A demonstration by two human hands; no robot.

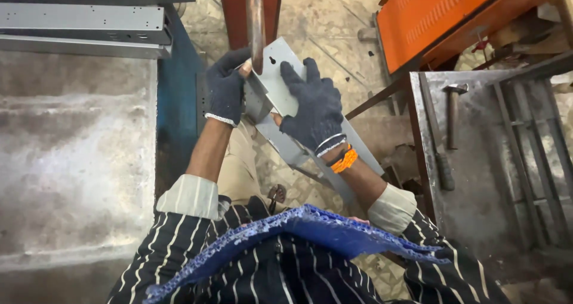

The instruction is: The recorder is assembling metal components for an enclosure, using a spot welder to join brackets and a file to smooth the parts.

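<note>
Both hands wore dark knit gloves. The left hand (225,89) gripped the left edge of a grey sheet-metal channel (280,83), fingers curled around it near a vertical copper-coloured rod (255,23). The right hand (313,110) lay on top of the channel, fingers spread flat and pressing on it. The channel ran slantwise from the rod down toward the person's right forearm, above the floor. A hammer (453,116) lay on the metal surface (477,202) at right; grey metal sections (83,23) were stacked top left.
</note>
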